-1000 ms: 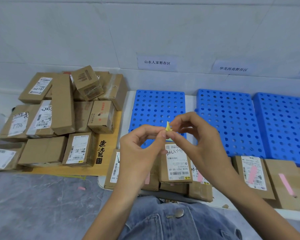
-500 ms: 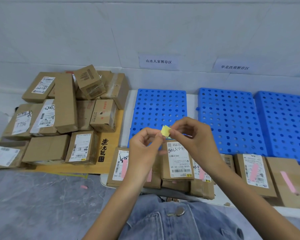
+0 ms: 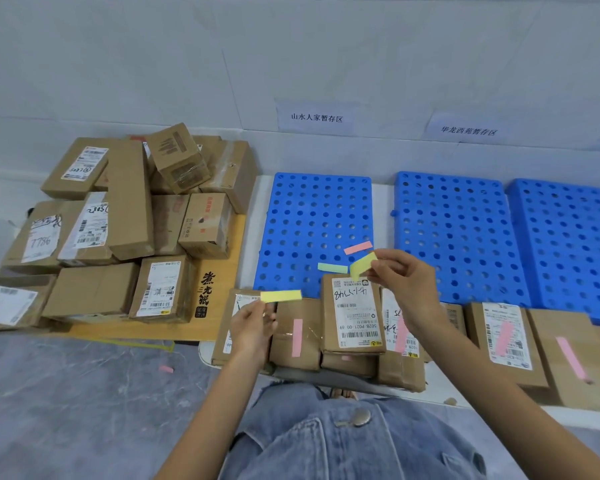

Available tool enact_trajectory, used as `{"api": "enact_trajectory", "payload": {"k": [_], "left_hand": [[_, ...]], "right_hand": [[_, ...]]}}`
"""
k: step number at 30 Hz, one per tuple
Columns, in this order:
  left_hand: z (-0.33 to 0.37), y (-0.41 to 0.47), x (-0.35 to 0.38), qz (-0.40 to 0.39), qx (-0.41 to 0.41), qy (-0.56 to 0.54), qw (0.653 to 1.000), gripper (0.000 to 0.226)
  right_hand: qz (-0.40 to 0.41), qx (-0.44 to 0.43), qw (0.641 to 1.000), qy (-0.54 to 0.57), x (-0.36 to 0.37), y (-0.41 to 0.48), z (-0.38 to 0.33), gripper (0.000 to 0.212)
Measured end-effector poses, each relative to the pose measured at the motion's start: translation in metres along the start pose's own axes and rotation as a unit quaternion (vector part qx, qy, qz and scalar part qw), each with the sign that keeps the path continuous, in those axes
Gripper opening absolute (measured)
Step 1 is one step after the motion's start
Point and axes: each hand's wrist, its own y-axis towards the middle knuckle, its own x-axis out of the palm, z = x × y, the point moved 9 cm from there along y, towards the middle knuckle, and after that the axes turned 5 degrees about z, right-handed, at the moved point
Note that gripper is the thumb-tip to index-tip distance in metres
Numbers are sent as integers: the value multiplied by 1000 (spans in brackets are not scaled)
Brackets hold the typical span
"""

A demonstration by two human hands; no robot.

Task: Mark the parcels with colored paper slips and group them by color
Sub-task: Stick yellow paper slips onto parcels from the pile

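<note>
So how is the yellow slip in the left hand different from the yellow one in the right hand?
The left slip, pinched by the left hand, lies level; the right slip, pinched by the right hand, tilts up. The left slip looks longer and thinner; the right slip looks thicker, perhaps a small stack. Both are yellow and on no parcel yet.

Light-blue denim garment (image 3: 309,452) with metal button (image 3: 361,417)

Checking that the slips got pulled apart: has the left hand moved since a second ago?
Yes. The left hand, pinching a yellow slip, has gone left and toward the person, away from the handwritten-label parcel it was beside.
</note>
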Motion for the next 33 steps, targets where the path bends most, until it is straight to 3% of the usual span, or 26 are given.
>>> {"api": "enact_trajectory", "payload": {"k": [3,5,7,10,11,13,15,17,19,21,23,25,26,30,33], "left_hand": [[2,23,-23,46,147,187,970,10],[9,24,-27,69,261,319,908,14],[12,25,-28,86,335,437,830,9],[8,36,-25,91,382,566,725,13],[6,38,-24,85,393,588,702,14],[7,38,-21,86,411,603,679,12],[11,33,-18,93,433,604,662,4],[13,30,-15,101,451,603,650,5],[16,28,-10,101,460,596,650,7],[20,21,-3,104,473,571,663,6],[23,12,8,74,475,505,717,7],[21,0,26,16,448,436,780,11],[17,-6,39,-17,430,428,795,16],[-25,-10,87,-173,332,437,818,50],[-42,-18,102,-221,294,405,837,47]], "right_hand": [[3,-142,980,-137,-6,-3,-8,14],[-34,-247,941,-230,1,-12,-7,11],[-92,-356,865,-342,15,-22,9,12],[-191,-495,697,-482,36,-41,48,19],[-197,-511,672,-499,36,-44,57,25],[-191,-513,663,-510,31,-43,67,32],[-199,-504,672,-505,27,-42,76,18],[-220,-458,722,-469,24,-37,82,22],[-224,-390,789,-419,19,-26,85,25],[-211,-355,829,-377,17,-15,83,13],[-188,-350,840,-369,20,-6,83,10],[-169,-362,831,-387,22,-1,85,23],[-161,-379,819,-400,23,0,86,28],[-181,-385,757,-496,29,2,98,49],[-232,-312,750,-535,30,15,112,74]]}}
